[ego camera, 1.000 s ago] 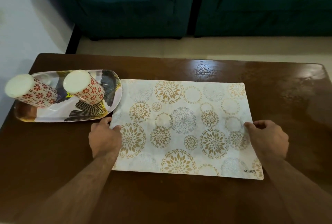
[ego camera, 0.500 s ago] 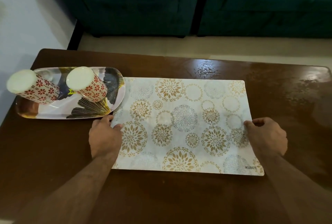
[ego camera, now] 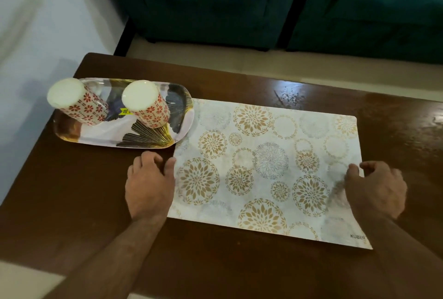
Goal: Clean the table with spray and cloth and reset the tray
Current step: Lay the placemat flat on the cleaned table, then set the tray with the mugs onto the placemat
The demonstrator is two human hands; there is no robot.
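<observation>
Both hands' grip [ego camera: 149,186] [ego camera: 376,190] — placemat [ego camera: 268,169] edges

White placemat [ego camera: 268,169] with gold and grey floral medallions on dark brown table [ego camera: 72,202]. Tray [ego camera: 148,139]: white, black-and-gold leaves. Cups [ego camera: 146,104]: white, red flowers.

The dark brown wooden table [ego camera: 239,270] had a glossy, polished top that caught the light. The white, gold-flowered rectangular placemat [ego camera: 263,169] looked smooth and matt. The oval leaf-printed tray [ego camera: 72,131] shone like glazed plastic.
</observation>
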